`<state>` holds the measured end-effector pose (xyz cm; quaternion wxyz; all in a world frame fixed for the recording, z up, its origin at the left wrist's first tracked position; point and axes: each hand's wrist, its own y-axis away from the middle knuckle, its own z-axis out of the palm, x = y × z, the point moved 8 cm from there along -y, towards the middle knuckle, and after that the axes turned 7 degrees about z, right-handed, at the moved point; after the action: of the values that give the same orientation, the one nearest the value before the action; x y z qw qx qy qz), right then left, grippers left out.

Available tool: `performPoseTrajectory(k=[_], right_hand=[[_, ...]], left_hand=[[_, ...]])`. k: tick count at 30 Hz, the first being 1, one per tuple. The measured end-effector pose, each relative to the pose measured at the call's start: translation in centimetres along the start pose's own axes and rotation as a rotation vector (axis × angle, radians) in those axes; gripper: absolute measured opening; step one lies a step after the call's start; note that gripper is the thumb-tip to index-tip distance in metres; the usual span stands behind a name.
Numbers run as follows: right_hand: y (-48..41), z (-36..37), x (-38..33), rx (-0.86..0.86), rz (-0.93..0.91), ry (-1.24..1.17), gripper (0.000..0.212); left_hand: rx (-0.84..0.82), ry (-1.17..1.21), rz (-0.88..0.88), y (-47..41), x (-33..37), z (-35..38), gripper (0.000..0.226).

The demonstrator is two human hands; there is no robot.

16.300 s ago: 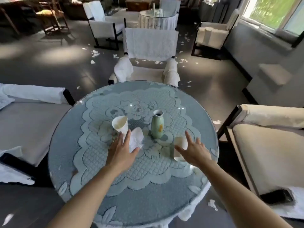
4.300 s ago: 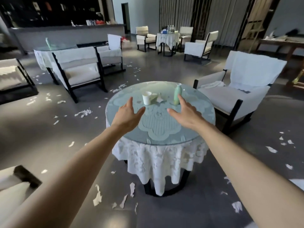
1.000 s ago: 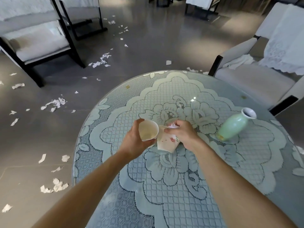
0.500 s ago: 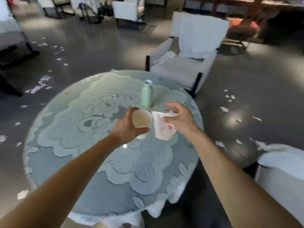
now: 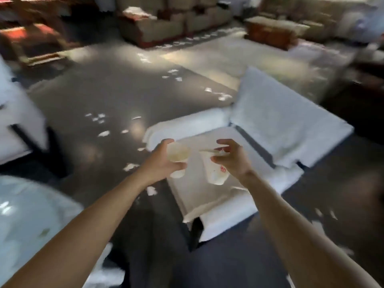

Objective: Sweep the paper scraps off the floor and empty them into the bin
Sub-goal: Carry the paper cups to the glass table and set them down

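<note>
We hold one paper cup in each hand, so neither hand is free for sweeping. The left hand point(image 5: 160, 163) is curled round the plain cup point(image 5: 177, 156), whose mouth tilts toward the camera. The right hand point(image 5: 230, 160) pinches the rim of the printed cup point(image 5: 217, 172), with something white and crumpled at its mouth; motion blur prevents us from identifying it. Both cups are carried in the air above the seat of the white-covered armchair point(image 5: 280, 125), and the desk point(image 5: 31, 208) shows only at the lower left. The paper scraps point(image 5: 131, 166) are on the floor point(image 5: 108, 90), all below the hands and mostly to their left. The nearest pieces lie just off the armchair's front left corner, a looser group point(image 5: 97, 119) is farther out on the open floor, and a trail point(image 5: 172, 74) runs toward the floor's far edge by the sofas point(image 5: 172, 19). We judge the left hand to be the nearer one to the closest scraps, since the armchair sits between the right hand and most of them. No bin, broom or dustpan is in view, so we cannot state which way the bin lies. We judge that the cups must be disposed of or set down before sweeping can begin.
</note>
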<state>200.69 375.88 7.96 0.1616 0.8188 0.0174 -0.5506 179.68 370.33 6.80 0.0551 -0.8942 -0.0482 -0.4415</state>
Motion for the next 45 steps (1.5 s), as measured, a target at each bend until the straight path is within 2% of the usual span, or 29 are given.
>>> performPoseTrajectory(k=[5,11,16,23,28,34,38,45], right_hand=[[4.8,-15.5,8.8,0.4,0.156,-0.103,0.05],[12.2,-30.7,18.6,0.768,0.342,-0.123,0.061],[16.4,-42.2,24.3,0.979,0.42,-0.185,0.07],[16.4,-57.4,27.6,1.104,0.441,-0.203,0.068],[10.1,-68.2,30.8,1.122,0.445,-0.206,0.067],[-0.6,-84.5,35.4,1.134,0.436,-0.273,0.064],[-5.6,-96.0,37.1,1.181,0.422,-0.31,0.062],[-9.2,-113.4,45.6,1.268,0.485,-0.313,0.066]], left_hand=[[-0.374,0.025,0.196,-5.4,9.6,15.9,0.081],[-0.722,0.095,0.376,-4.5,22.1,35.9,0.079],[-0.868,0.043,0.505,-4.2,31.2,48.4,0.086],[-0.956,0.028,0.621,-8.7,43.3,60.4,0.084],[-0.984,0.023,0.627,-14.9,49.0,70.2,0.085],[-1.003,0.03,0.608,-27.6,58.3,83.8,0.082],[-1.028,0.014,0.679,-34.3,65.6,91.8,0.08],[-1.158,-0.01,0.726,-39.1,76.3,110.5,0.079]])
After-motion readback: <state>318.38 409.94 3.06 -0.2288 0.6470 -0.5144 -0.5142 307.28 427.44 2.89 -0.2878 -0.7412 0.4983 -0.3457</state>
